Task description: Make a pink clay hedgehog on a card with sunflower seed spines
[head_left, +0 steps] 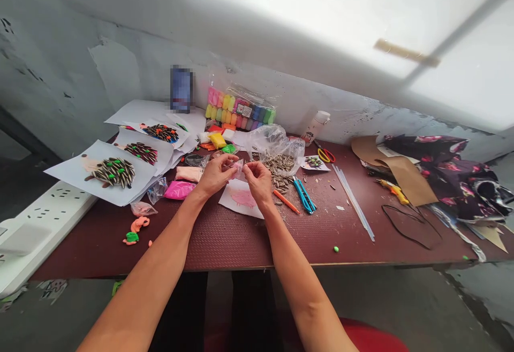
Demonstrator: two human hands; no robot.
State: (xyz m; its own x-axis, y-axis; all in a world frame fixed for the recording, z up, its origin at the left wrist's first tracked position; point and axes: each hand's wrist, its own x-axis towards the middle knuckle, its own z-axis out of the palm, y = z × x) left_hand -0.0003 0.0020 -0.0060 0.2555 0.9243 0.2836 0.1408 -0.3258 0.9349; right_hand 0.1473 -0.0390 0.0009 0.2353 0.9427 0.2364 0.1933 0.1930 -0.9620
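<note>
Both of my hands are raised close together over the middle of the table. My left hand (219, 174) pinches one side of a small clear plastic packet (238, 168) with something pinkish in it, and the fingers of my right hand (257, 180) grip its other side. Beneath them lies a white paper (257, 211) with a pink shape (242, 197) on it, partly covered by my right hand. Sunflower seeds (281, 165) are heaped just right of my hands, some under a clear plastic bag (273, 139). Left of my hands are a bright pink clay pack (179, 190) and a pale peach pack (188, 174).
An orange stick (286, 202), a blue cutter (304, 196), scissors (326, 155) and clear glue sticks (353, 202) lie to the right. Farther right are a glue gun (394, 191) and its cord. Seed-covered hedgehog papers (114, 173) and a power strip (52, 223) sit left.
</note>
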